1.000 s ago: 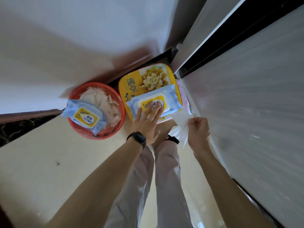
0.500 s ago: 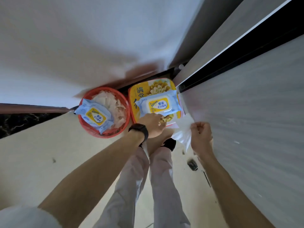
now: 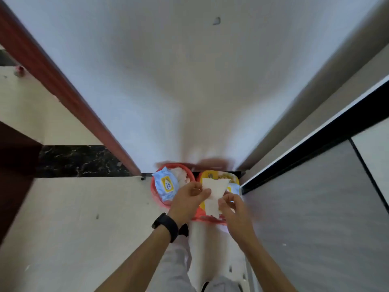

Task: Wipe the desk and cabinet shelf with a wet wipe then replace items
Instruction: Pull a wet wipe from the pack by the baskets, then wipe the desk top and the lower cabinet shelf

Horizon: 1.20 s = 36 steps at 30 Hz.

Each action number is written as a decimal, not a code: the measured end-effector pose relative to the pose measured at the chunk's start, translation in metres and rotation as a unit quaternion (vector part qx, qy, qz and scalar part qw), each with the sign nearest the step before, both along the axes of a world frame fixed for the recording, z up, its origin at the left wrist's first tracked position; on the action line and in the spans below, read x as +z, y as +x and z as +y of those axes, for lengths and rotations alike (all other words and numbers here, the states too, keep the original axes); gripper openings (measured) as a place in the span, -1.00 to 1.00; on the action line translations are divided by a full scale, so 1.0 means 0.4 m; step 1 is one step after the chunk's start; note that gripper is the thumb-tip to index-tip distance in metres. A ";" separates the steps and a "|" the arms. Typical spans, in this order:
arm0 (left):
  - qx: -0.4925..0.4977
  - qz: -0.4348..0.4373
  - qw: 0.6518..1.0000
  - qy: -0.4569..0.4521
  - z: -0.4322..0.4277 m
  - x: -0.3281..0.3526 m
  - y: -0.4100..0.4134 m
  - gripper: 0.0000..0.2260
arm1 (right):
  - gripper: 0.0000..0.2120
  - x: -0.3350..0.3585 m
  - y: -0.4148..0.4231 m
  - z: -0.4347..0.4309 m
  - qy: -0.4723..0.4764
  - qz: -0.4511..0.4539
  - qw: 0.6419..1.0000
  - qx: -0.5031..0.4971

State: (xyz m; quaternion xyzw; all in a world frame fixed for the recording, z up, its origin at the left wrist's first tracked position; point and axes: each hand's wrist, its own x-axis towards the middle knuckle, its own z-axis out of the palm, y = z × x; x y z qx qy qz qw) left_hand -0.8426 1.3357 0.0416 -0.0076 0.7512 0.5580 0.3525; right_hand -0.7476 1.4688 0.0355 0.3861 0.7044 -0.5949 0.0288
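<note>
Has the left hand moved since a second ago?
Yes. The left hand has come off the pack on the yellow box, shifting left toward the red basket, and now pinches the white wipe.

A plain white wall (image 3: pixel 168 81) meets a reddish-brown wooden door frame (image 3: pixel 69 94) at the left. Cream floor tiles (image 3: pixel 73 228) carry a black marble strip (image 3: pixel 80 161); a grey wood-grain panel (image 3: pixel 315 207) stands at the right.

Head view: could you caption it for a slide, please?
Left hand and right hand pinch a white wet wipe between them.
</note>
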 end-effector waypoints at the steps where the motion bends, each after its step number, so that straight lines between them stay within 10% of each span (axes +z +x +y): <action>1: 0.019 -0.006 1.000 0.024 -0.030 0.050 0.017 -0.89 | -0.91 0.028 0.004 -0.019 -0.024 0.031 0.999 0.022; 9: 0.076 0.090 0.992 0.049 -0.357 0.329 0.232 -0.91 | -0.14 0.237 0.012 -0.171 -0.177 0.159 0.924 0.299; 13: 0.093 0.116 0.987 -0.061 -0.544 0.441 0.395 -0.87 | -0.85 0.334 0.062 -0.361 -0.032 0.128 0.843 0.522; 16: 0.173 0.064 0.980 -0.072 -0.711 0.463 0.551 -0.72 | -0.60 0.383 0.124 -0.521 -0.002 0.157 0.793 0.588; 20: 0.298 -0.002 0.954 -0.019 -0.874 0.434 0.822 -0.51 | -0.78 0.421 0.232 -0.716 -0.025 0.188 0.783 0.593; 27: 0.602 0.086 0.785 0.120 -1.084 0.389 1.208 -0.78 | -0.78 0.426 0.503 -1.042 -0.054 0.211 0.727 0.651; 36: 0.625 0.081 0.756 -0.175 -1.424 0.396 1.710 -0.74 | -0.76 0.382 0.942 -1.529 -0.033 0.232 0.592 0.771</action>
